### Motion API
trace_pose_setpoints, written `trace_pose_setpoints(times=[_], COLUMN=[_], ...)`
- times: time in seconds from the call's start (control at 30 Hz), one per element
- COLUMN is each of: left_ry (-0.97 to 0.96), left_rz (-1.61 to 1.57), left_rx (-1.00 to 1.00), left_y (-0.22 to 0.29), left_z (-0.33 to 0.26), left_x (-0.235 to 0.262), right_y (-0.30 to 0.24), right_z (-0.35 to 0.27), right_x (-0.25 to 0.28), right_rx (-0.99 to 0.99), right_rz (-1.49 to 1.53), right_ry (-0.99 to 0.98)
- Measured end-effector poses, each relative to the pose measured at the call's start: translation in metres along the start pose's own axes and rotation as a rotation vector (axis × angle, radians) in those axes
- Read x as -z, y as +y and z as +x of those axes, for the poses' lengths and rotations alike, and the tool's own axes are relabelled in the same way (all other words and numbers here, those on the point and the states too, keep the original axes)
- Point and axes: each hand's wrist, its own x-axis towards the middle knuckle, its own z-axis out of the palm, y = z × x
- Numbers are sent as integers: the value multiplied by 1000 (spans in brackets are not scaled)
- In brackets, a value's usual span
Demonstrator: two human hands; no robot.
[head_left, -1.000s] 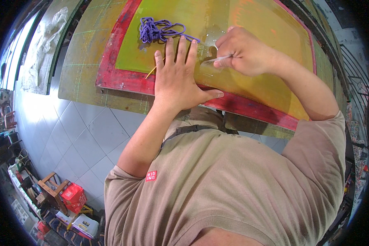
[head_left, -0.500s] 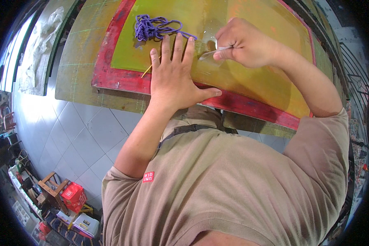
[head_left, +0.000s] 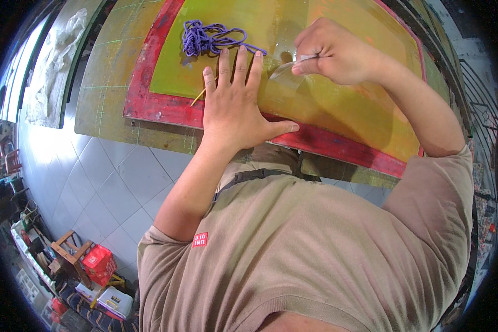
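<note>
We lay left hand (head_left: 233,113) palm down, fingers spread flat, across near edge of red frame (head_left: 163,106). Right hand (head_left: 335,55) curls closed, pinching thin translucent piece (head_left: 284,71) between thumb and fingers. Piece points left over yellow-green panel (head_left: 169,77) inside frame; whether it touches, we cannot tell. Bunched purple cord (head_left: 195,41) lies on panel, tail just beside left fingertips. Thin yellow stick (head_left: 197,98) sits beside left little finger.

Greenish tabletop (head_left: 106,94) beneath a red-framed yellow panel (head_left: 343,113).
</note>
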Motion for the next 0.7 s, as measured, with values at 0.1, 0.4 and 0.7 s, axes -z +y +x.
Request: trace_pose_setpoints(times=[0.1,0.4,0.7], left_ry=[-2,-2,119], left_rz=[1,-2,-104], left_rx=[3,5,-73], left_y=[0,-1,-4], left_z=[0,-1,-3], left_x=[0,0,-4], right_y=[0,10,73], right_z=[0,3,-3], right_x=[1,7,-19], right_rx=[-17,-93,-298], right_rz=[20,9,132], right_ry=[11,-69,284])
